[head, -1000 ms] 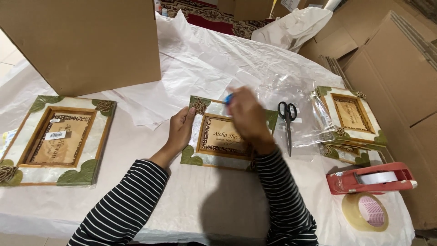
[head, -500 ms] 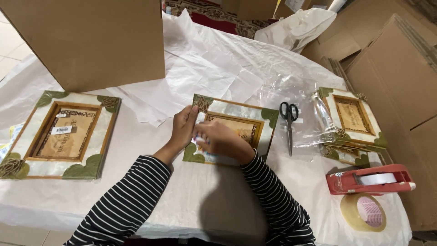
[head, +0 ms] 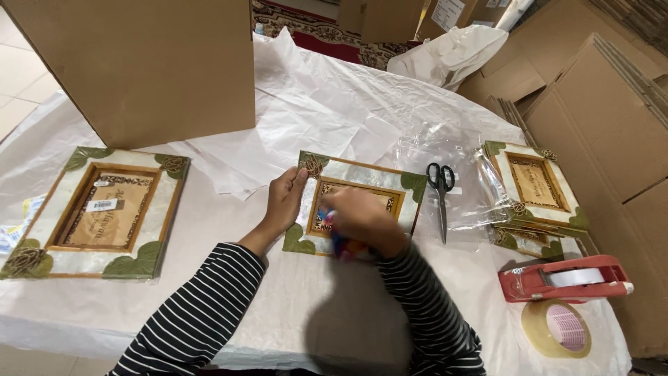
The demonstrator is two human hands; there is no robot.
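Sliding down from the frame's upper edge, the right hand [head: 365, 221] is now working over the lower-left part of the middle picture frame [head: 355, 202], rubbing at it with a small blue, red and yellow thing [head: 341, 244] bunched in the fingers (a cloth or wipe, by its looks; too blurred to be sure). That hand is curling closed around the coloured thing. The left hand [head: 284, 202] is sitting at the frame's nine o'clock edge, thumb on top and fingers tucked under the side, pinning it against the paper-covered table [head: 229, 230].

To do this well, the left hand is best pressing flat and steady, so the frame is not skating on the loose white paper [head: 306, 118]. Strokes should be running light near the carved corner ornament [head: 312, 166] at eleven o'clock, which looks easy to snag.

At three o'clock from the frame, scissors [head: 441, 191] are lying close by; beyond them a stack of wrapped frames [head: 532, 195]. Another frame [head: 94, 212] is lying at nine o'clock, a red tape dispenser [head: 563, 278] and tape roll [head: 557, 329] at four o'clock, and a cardboard box [head: 153, 63] at eleven.
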